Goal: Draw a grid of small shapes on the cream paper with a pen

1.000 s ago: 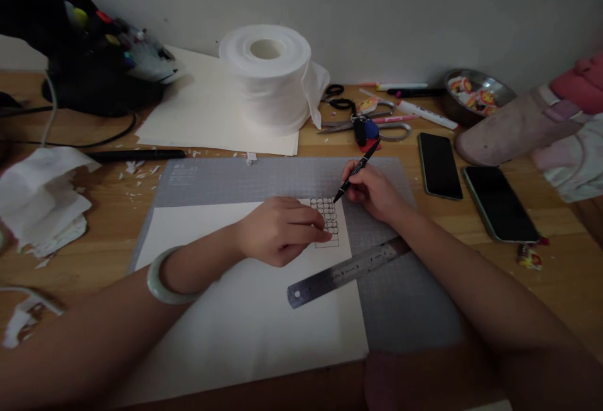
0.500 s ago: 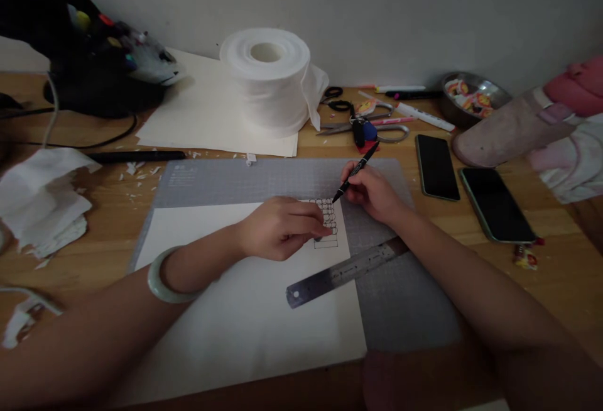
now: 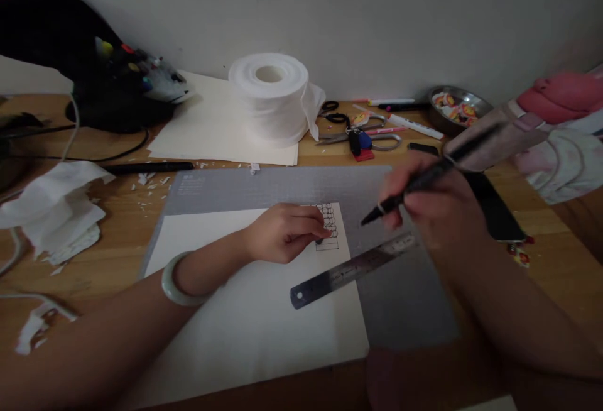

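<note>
In the head view my left hand [image 3: 287, 233] rests on a large white sheet of paper [image 3: 264, 323] near its upper right corner. Its fingers are pressed together, and a small dark thing shows under the fingertips, too hidden to name. A grid-like ink drawing [image 3: 333, 227] peeks out beside these fingers. My right hand [image 3: 433, 200], smeared by motion, is raised above the right side of the grey cutting mat [image 3: 396, 310]. It grips a black pen [image 3: 419, 180], tip pointing down left, off the paper. A steel ruler [image 3: 348, 271] lies slantwise across paper and mat.
A tissue roll [image 3: 271, 106] stands on paper sheets behind the mat. Scissors [image 3: 384, 141], pens and a metal bowl [image 3: 459, 112] lie along the wall. At right are a pink-lidded bottle [image 3: 560, 100] and a phone [image 3: 494, 207]; crumpled tissue [image 3: 56, 200] is at left.
My right hand has lifted the black pen off the drawing's edge and moved right and nearer to me. My left hand stays on the paper. The view has shifted slightly.
</note>
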### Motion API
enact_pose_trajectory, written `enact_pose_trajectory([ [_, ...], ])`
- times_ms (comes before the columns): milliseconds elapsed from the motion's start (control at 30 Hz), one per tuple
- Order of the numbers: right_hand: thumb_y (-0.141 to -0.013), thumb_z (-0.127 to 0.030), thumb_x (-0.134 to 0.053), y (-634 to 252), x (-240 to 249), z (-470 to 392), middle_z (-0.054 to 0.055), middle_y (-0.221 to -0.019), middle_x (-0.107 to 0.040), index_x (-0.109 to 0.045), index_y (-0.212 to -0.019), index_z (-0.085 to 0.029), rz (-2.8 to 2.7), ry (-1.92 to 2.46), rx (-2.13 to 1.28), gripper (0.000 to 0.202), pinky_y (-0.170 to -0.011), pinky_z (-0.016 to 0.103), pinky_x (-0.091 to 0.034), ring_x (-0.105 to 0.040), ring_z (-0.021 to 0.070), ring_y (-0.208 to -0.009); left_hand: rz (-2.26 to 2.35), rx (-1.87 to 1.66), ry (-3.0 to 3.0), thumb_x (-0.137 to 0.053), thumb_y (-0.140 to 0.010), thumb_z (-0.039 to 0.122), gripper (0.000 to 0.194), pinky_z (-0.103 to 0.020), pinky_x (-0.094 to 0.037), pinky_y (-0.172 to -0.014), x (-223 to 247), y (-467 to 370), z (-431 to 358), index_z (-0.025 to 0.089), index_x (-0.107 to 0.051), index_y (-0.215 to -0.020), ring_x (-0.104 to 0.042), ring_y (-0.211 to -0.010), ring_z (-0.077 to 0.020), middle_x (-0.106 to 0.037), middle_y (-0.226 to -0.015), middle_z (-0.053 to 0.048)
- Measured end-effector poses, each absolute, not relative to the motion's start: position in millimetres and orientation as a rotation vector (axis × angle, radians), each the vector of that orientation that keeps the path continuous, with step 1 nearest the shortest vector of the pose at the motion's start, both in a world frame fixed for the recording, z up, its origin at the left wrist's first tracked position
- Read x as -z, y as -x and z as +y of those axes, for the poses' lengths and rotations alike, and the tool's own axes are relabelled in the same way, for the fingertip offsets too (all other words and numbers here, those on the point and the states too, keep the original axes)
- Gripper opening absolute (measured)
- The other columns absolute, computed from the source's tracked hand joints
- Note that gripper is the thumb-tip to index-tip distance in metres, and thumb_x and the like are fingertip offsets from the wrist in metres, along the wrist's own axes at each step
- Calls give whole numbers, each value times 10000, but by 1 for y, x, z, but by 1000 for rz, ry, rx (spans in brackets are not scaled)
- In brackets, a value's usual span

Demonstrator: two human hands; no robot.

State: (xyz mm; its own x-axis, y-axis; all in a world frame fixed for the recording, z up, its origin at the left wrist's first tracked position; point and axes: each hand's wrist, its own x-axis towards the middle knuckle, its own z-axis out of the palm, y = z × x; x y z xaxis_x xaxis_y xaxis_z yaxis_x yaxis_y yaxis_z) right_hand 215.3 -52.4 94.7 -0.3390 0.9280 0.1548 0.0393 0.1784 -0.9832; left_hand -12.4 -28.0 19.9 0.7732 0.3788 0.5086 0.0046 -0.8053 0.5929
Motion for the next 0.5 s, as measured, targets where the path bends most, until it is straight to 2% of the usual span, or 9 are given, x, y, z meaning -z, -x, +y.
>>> enact_pose_trajectory([
  [100, -764, -140, -541, -209, -90, -88, -13, -684, -612, -567, -902, -274, -1969, 1054, -843, 194, -496, 257, -428, -566, 125, -537, 300, -852, -2402, -443, -833, 67, 211, -252, -499, -617, -20, 12, -28, 131, -635, -892, -627, -730, -161, -652, -821, -102],
  [167, -765, -140, -533, -202, -69, -101, 2, -682, -641, -548, -900, -260, -2167, 1016, -650, 181, -483, 261, -434, -582, 137, -542, 318, -864, -2399, -443, -828, 63, 217, -250, -502, -618, -19, 11, -28, 135, -639, -888, -629, -733, -159, -655, -825, -97],
  [333, -769, -129, -505, -190, -23, -103, 21, -684, -681, -509, -900, -237, -2364, 737, -406, 170, -496, 246, -499, -642, 144, -576, 303, -873, -2392, -457, -789, 37, 226, -245, -508, -606, -18, 12, -27, 131, -649, -863, -639, -713, -155, -662, -802, -88],
  [500, -728, -94, -514, -190, -23, -98, 11, -653, -671, -494, -934, -189, -2277, 673, -262, 228, -484, 224, -514, -638, 131, -552, 310, -851, -2409, -466, -774, 46, 225, -250, -500, -603, -18, 13, -26, 141, -652, -860, -639, -700, -158, -665, -785, -84],
])
